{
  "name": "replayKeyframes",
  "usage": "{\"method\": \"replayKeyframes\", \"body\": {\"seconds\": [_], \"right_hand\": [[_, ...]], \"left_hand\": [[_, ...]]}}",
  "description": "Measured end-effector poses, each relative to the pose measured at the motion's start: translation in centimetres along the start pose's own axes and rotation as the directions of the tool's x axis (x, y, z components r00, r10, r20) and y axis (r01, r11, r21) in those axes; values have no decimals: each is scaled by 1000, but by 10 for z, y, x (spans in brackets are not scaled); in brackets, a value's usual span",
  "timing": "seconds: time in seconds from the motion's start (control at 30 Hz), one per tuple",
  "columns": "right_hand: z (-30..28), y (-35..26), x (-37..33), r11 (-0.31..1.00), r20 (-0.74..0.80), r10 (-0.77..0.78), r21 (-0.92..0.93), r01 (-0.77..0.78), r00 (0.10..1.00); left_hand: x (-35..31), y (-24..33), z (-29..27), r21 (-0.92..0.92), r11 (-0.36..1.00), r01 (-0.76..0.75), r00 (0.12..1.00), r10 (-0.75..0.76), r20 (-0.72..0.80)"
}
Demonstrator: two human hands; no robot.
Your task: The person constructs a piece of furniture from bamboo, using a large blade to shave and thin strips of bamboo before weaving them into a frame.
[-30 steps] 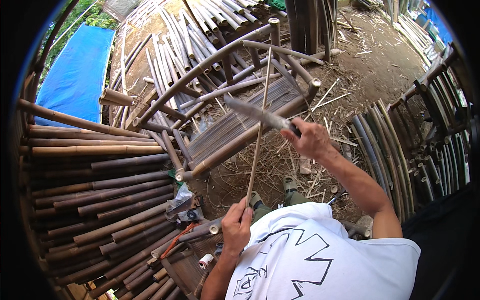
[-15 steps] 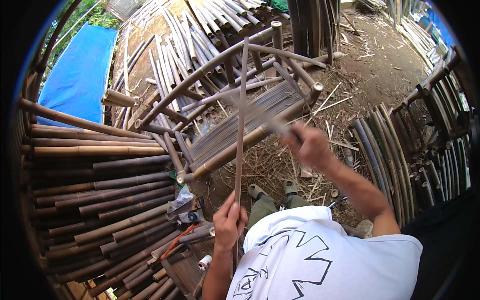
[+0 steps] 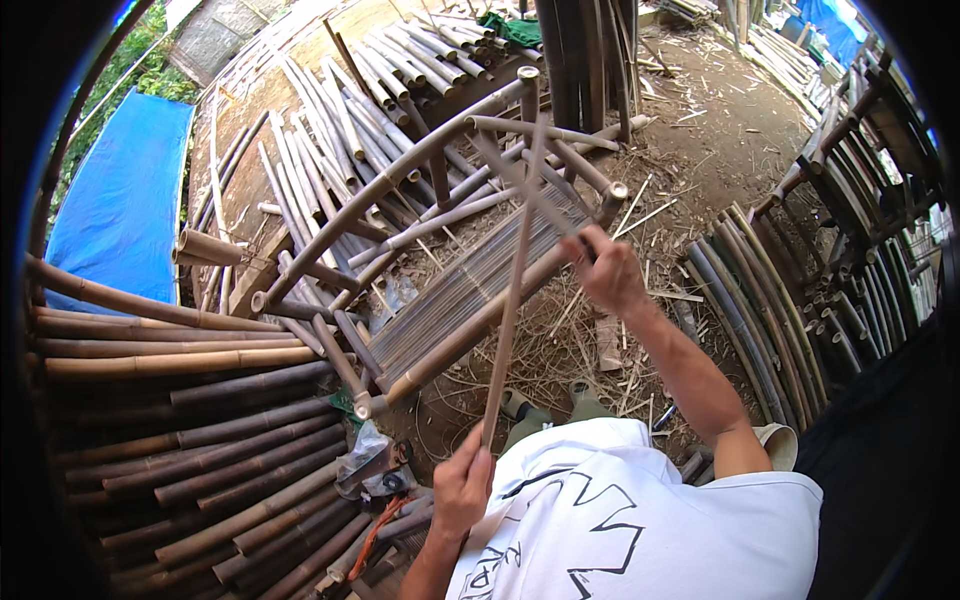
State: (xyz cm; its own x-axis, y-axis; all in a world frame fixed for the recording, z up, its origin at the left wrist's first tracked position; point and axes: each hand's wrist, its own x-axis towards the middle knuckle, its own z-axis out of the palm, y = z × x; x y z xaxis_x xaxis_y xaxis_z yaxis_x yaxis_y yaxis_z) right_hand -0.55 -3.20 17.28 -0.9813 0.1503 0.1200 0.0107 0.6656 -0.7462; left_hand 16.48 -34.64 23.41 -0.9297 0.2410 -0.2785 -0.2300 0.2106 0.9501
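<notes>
My left hand [image 3: 465, 487] is closed around the lower part of a long, thin bamboo strip [image 3: 512, 300]. The strip slants up and away from me, its far end leaning slightly right. In my right hand [image 3: 610, 270] is a long-bladed knife [image 3: 558, 214], blurred by motion, its handle mostly hidden by my fingers. The blade crosses the strip near its far end; whether they touch I cannot tell. Beyond and below both lies a bamboo bench [image 3: 470, 310] with a slatted seat and a curved back rail.
Stacked dark bamboo poles [image 3: 250, 450] fill the left side, with a clear plastic bag [image 3: 365, 450] beside them. Curved bamboo pieces [image 3: 765, 310] stand at right. Shavings [image 3: 560, 350] litter the ground near my feet. Cut poles [image 3: 340, 150] and a blue tarp [image 3: 120, 200] lie farther off.
The strip has tilted rightward at its far end. The knife's crossing point now sits closer to that end. My whole view has shifted a little, and both hands keep their grip.
</notes>
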Motion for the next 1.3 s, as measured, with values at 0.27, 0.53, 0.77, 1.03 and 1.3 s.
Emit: {"method": "replayKeyframes", "body": {"seconds": [0.27, 0.53, 0.77, 1.03, 1.3], "right_hand": [[-59, 41, 64, 778, -31, 429, 521, -352, 903], [-39, 17, 104, 611, -378, 555, 790, -55, 741], [-66, 144, 190, 656, -426, 542, 753, -48, 724], [16, 70, 284, 839, -338, 410, 504, -205, 847], [67, 89, 333, 779, -275, 449, 587, -222, 850]], "left_hand": [[-33, -28, -96, 58, 997, -50, 983, 39, 177], [148, -16, -93, 327, 915, -237, 925, 109, 364], [353, -81, -67, 573, 802, -170, 985, 134, 105], [506, -171, -84, 502, 863, -62, 984, 136, -113], [545, -200, -106, 534, 846, -6, 991, 75, -108]]}}
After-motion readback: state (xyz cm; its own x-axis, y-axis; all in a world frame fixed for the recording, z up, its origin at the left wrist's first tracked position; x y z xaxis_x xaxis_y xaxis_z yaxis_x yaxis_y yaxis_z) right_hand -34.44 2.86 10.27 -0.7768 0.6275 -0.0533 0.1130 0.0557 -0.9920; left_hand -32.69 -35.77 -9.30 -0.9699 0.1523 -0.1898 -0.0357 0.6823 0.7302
